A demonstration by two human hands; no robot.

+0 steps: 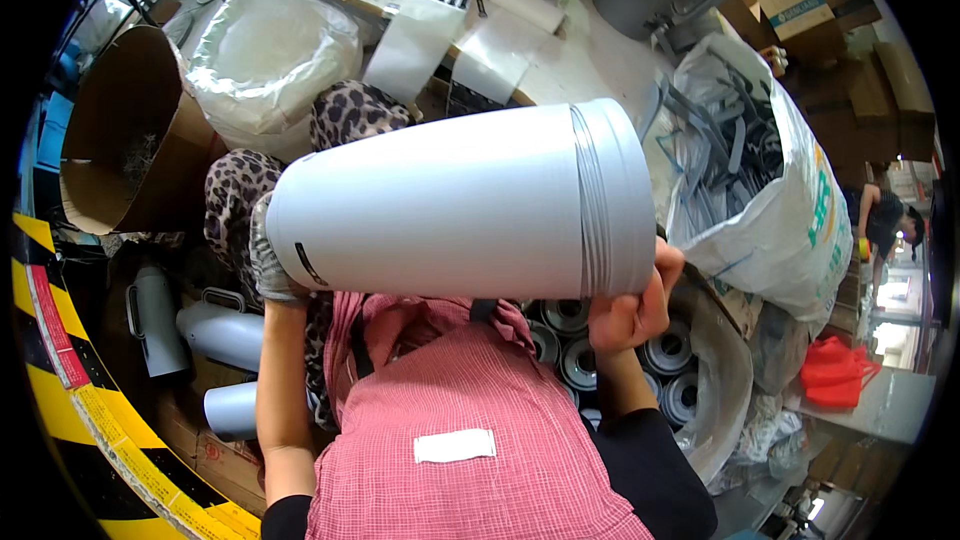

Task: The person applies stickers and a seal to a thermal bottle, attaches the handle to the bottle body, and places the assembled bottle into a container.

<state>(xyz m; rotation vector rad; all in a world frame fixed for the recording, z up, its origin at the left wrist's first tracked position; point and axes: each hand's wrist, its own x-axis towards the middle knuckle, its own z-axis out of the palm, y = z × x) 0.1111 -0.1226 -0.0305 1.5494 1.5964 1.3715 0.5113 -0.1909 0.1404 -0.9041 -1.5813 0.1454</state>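
Across my lap lies a large pale grey jug body (440,202), a smooth tapered cylinder held on its side. Its narrower end points left and carries a small dark label (308,263). Raised ridges ring it near the wider right end. My left hand (270,255), in a grey glove, is wrapped round the narrow end, with its fingers partly hidden behind the body. My right hand (635,305) is bare, its thumb and fingers closed on the lower edge of the wide end beside the ridges.
Grey jugs with handles (155,325) lie at lower left. An open cardboard box (120,130) and a plastic-lined bin (270,60) stand far left. Round grey parts (578,365) fill a lined container at my right. A white sack (780,230) of grey strips leans by the worktable (600,55).
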